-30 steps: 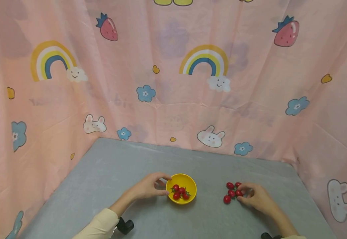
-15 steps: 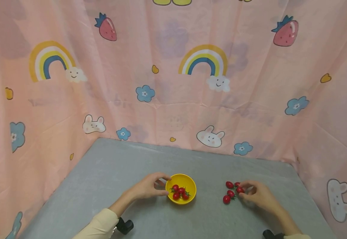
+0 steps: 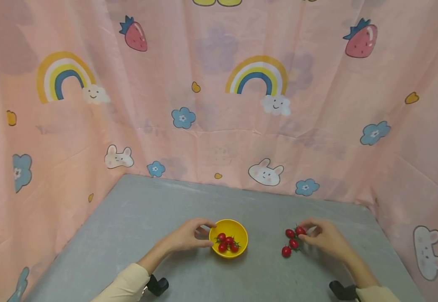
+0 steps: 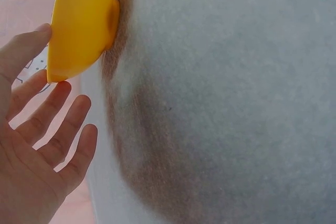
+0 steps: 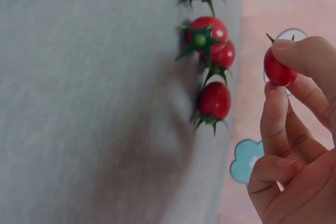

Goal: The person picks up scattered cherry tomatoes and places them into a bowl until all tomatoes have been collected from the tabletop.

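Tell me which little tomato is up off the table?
The cherry tomato pinched in the right hand. It is lifted in the fingertips, while the other loose tomatoes beside it lie on the grey table.

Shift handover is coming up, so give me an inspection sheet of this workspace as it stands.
Surface: grey table, covered with a matt cloth.
Job's things: yellow bowl holding several cherry tomatoes; loose cherry tomatoes lying on the table to the bowl's right, four by the right wrist view; one cherry tomato lifted off the table.
Clutter: nothing seen.
Grippers: left hand rests against the bowl's rim, fingers relaxed; right hand pinches the lifted tomato between thumb and fingertips.
Cables: nothing seen; dark wrist-worn devices show at both wrists.
Surroundings: pink curtain printed with rainbows, strawberries, rabbits and flowers, on three sides.
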Action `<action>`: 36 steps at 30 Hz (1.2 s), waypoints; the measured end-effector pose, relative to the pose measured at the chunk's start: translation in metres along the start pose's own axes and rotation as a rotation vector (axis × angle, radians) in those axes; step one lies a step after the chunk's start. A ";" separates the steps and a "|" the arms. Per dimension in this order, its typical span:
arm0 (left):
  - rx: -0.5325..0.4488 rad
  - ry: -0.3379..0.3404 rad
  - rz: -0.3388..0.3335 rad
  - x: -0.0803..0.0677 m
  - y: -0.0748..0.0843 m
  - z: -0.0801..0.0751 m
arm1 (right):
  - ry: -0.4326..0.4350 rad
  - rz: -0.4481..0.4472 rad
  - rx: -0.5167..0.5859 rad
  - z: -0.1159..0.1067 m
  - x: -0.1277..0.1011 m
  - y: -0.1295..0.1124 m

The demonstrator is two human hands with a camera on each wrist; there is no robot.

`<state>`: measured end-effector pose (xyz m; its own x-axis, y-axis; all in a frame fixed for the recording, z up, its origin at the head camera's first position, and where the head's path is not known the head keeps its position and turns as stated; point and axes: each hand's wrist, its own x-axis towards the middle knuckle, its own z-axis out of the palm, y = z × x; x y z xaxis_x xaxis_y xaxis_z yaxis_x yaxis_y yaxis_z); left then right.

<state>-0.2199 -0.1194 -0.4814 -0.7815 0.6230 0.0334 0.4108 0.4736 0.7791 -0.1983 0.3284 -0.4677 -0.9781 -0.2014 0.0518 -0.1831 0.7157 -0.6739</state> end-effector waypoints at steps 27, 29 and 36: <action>-0.015 -0.001 0.005 -0.002 0.003 -0.001 | -0.020 -0.199 0.145 0.042 0.033 -0.046; -0.013 0.000 0.005 -0.001 0.002 0.000 | -0.029 -0.211 0.148 0.045 0.034 -0.050; -0.001 0.001 0.001 -0.001 0.002 0.000 | -0.075 -0.225 0.155 0.055 0.040 -0.063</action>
<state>-0.2182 -0.1188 -0.4801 -0.7815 0.6230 0.0350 0.4111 0.4718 0.7800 -0.2207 0.2383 -0.4633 -0.9036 -0.3968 0.1615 -0.3715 0.5381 -0.7566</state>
